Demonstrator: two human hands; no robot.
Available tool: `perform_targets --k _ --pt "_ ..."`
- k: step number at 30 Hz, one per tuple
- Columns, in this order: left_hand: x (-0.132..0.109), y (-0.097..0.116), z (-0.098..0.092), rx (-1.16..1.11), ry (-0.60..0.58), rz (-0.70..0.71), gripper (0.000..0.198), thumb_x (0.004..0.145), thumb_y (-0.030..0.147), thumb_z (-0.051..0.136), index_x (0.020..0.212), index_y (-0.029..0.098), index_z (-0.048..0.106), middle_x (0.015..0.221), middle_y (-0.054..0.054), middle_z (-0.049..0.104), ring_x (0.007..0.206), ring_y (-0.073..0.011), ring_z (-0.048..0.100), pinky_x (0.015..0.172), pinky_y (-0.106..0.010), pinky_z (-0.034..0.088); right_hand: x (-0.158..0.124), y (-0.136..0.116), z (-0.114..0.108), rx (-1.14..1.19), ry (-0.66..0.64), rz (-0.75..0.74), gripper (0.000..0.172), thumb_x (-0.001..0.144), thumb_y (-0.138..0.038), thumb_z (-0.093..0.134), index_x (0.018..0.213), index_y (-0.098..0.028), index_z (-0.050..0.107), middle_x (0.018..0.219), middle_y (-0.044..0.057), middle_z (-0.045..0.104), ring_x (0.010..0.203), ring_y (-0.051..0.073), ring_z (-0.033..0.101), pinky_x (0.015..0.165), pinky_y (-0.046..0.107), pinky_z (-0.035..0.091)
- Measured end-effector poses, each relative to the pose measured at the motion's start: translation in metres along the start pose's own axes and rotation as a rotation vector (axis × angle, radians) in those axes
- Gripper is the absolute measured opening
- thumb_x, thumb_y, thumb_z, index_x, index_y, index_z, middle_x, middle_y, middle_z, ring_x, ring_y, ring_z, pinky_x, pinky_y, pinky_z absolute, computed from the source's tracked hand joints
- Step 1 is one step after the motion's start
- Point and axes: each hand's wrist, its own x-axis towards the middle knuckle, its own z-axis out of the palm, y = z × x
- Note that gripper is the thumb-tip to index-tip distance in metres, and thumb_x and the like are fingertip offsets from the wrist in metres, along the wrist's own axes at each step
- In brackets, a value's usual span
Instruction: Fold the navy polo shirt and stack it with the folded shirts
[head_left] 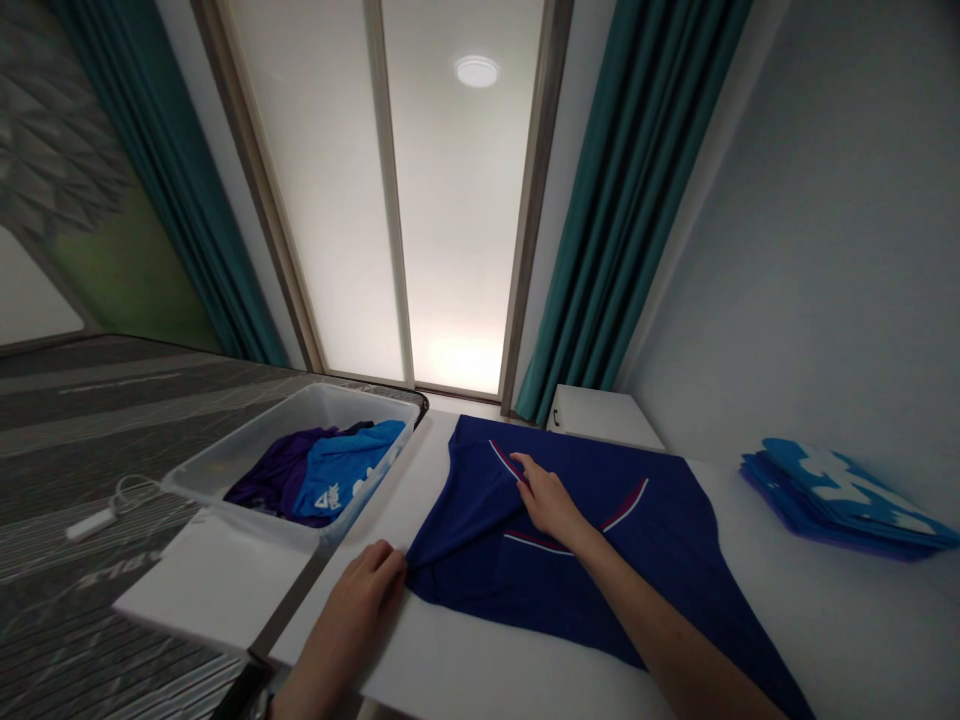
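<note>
A dark blue garment (465, 510) with red and white striped trim lies spread over a white table. My left hand (371, 578) is closed on its left edge, thumb and fingers pinching the cloth, with folds running from there. On top of the garment rests my right hand (549, 500), index finger stretched out and fingers apart beside a striped band. Part of the trim is hidden under that hand and forearm.
A translucent plastic bin (247, 515) holding purple and bright blue clothes (345, 470) stands to the left. Folded blue garments (832, 500) are stacked at the right by the wall. Beyond the table is a white cabinet (604, 415); a white power strip (91, 524) lies at far left.
</note>
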Motion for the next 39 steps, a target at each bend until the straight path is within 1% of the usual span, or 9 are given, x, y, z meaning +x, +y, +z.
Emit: perform_targets --k 6,10,13,17,23,27,31,35,39 --pt "0.001 0.005 -0.004 -0.019 0.003 0.008 0.019 0.089 0.02 0.044 0.08 0.021 0.061 0.082 -0.006 0.06 0.075 -0.0209 0.061 0.067 -0.031 0.048 -0.008 0.009 0.009 -0.191 -0.067 0.089 0.05 0.094 -0.017 0.039 0.143 -0.015 0.033 0.128 0.014 0.059 0.116 0.024 0.055 0.094 0.036 0.035" --pt "0.002 0.006 -0.011 -0.112 -0.012 -0.007 0.021 0.091 0.023 0.042 0.085 0.02 0.061 0.086 -0.007 0.062 0.079 -0.0211 0.062 0.071 -0.032 0.049 -0.01 0.006 0.005 -0.292 -0.028 0.075 0.048 0.093 -0.019 0.04 0.141 -0.016 0.039 0.122 0.014 0.061 0.109 0.025 0.057 0.09 0.036 0.037" --pt "0.002 0.002 -0.014 -0.228 -0.006 -0.076 0.023 0.094 0.029 0.039 0.091 0.02 0.06 0.086 -0.006 0.064 0.079 -0.02 0.063 0.072 -0.03 0.049 -0.014 0.001 -0.001 -0.341 0.048 0.042 0.042 0.093 -0.019 0.04 0.134 -0.017 0.048 0.118 0.013 0.06 0.106 0.026 0.055 0.088 0.036 0.039" --pt "0.003 0.001 -0.015 -0.257 -0.034 -0.167 0.027 0.095 0.036 0.039 0.089 0.02 0.06 0.078 -0.003 0.064 0.069 -0.0184 0.06 0.065 -0.029 0.047 -0.029 -0.012 0.002 -0.304 0.098 -0.069 0.036 0.094 -0.021 0.039 0.127 -0.018 0.055 0.12 0.013 0.06 0.108 0.026 0.054 0.09 0.038 0.041" --pt "0.004 0.009 -0.017 -0.218 -0.055 -0.082 0.018 0.09 0.031 0.049 0.096 0.021 0.063 0.089 -0.005 0.064 0.077 -0.0196 0.061 0.072 -0.03 0.048 -0.061 -0.048 0.018 -0.124 0.036 -0.373 0.037 0.095 -0.023 0.045 0.131 -0.022 0.052 0.14 0.01 0.049 0.128 0.024 0.042 0.106 0.043 0.033" --pt "0.004 0.007 -0.015 -0.209 -0.061 -0.105 0.015 0.088 0.025 0.05 0.093 0.021 0.063 0.089 -0.005 0.063 0.078 -0.0196 0.061 0.072 -0.03 0.048 -0.078 -0.075 0.019 -0.04 0.004 -0.427 0.028 0.093 -0.019 0.05 0.119 -0.023 0.059 0.118 0.007 0.06 0.112 0.022 0.051 0.098 0.04 0.039" --pt "0.004 0.005 -0.011 -0.233 -0.062 -0.14 0.015 0.089 0.026 0.047 0.088 0.02 0.061 0.084 -0.004 0.061 0.07 -0.0179 0.058 0.068 -0.03 0.046 -0.087 -0.093 0.027 -0.037 -0.034 -0.475 0.022 0.09 -0.023 0.057 0.112 -0.024 0.06 0.104 0.004 0.062 0.1 0.021 0.054 0.093 0.038 0.04" --pt "0.005 0.008 -0.011 -0.232 -0.033 -0.162 0.014 0.089 0.025 0.045 0.084 0.02 0.057 0.08 -0.004 0.061 0.07 -0.0183 0.057 0.067 -0.03 0.045 -0.088 -0.094 0.046 -0.153 -0.029 -0.54 0.017 0.089 -0.017 0.059 0.105 -0.023 0.061 0.098 0.003 0.062 0.096 0.021 0.054 0.089 0.036 0.038" --pt "0.005 0.009 -0.009 -0.206 -0.002 -0.174 0.013 0.087 0.023 0.043 0.082 0.02 0.055 0.077 -0.003 0.06 0.068 -0.018 0.056 0.064 -0.029 0.043 -0.091 -0.088 0.055 -0.237 0.016 -0.581 0.022 0.087 -0.007 0.057 0.104 -0.022 0.059 0.095 0.001 0.062 0.091 0.019 0.054 0.088 0.034 0.036"
